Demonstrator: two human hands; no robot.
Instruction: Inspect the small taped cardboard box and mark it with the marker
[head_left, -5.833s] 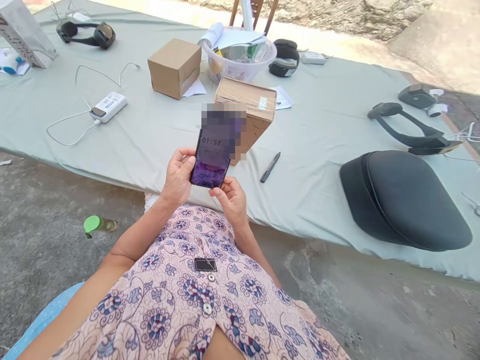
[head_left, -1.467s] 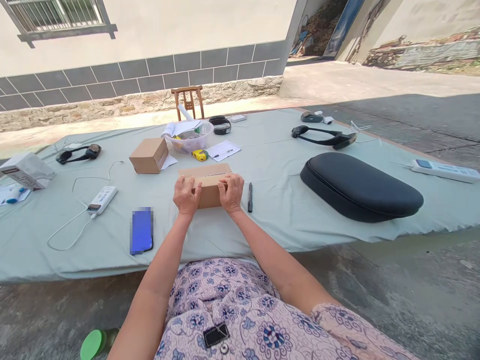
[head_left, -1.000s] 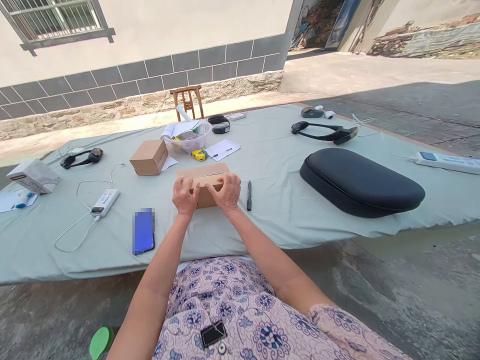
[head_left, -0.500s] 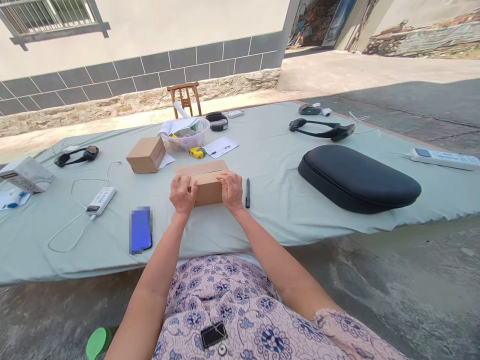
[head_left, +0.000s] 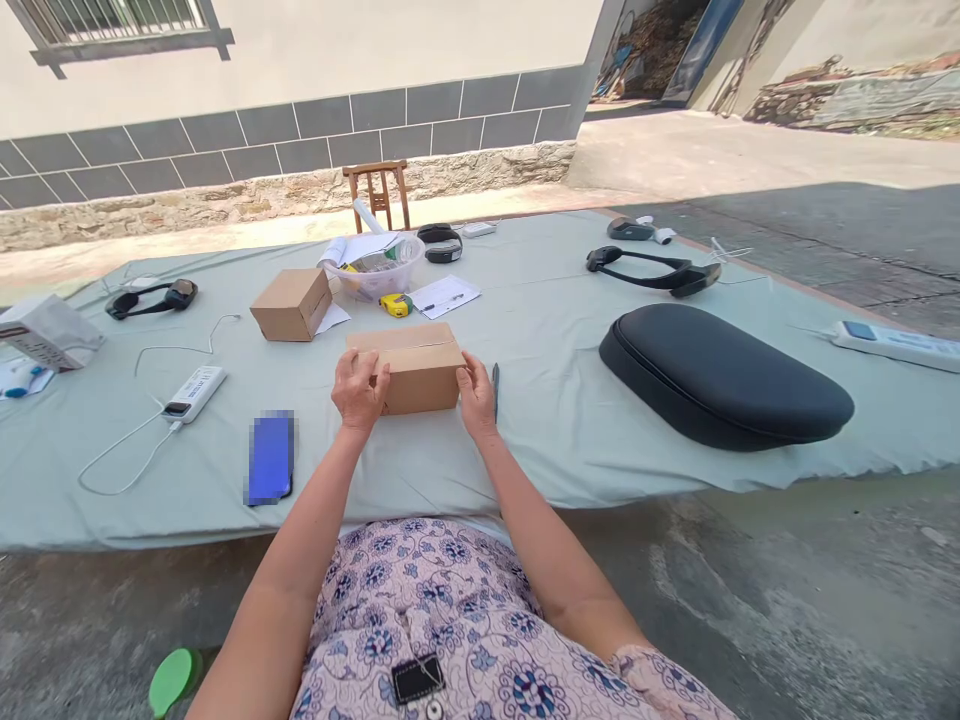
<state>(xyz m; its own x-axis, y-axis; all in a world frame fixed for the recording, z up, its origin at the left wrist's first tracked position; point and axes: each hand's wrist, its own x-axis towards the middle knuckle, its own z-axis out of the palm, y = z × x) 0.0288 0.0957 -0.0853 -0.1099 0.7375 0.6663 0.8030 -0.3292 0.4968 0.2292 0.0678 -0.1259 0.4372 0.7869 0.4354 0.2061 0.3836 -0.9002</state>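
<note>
A closed brown cardboard box [head_left: 417,368] rests on the grey-green cloth-covered table [head_left: 540,340] in front of me. My left hand [head_left: 358,390] grips the box's left near corner with curled fingers. My right hand [head_left: 475,394] is pressed against its right end. A black pen [head_left: 495,380] lies just right of my right hand. A phone with a blue screen [head_left: 270,456] lies flat on the cloth to the left of my left arm.
A second, smaller cardboard box [head_left: 291,304], a clear plastic bowl of items [head_left: 381,270], a yellow tape measure [head_left: 395,304] and papers sit behind. A large black cushion [head_left: 720,376] lies right. A white power bank with cable [head_left: 187,392] lies left. Headsets are scattered about.
Earlier I held the phone in both hands; it now lies on the cloth. Both hands moved from the box's top to its ends, the right sliding to the right side.
</note>
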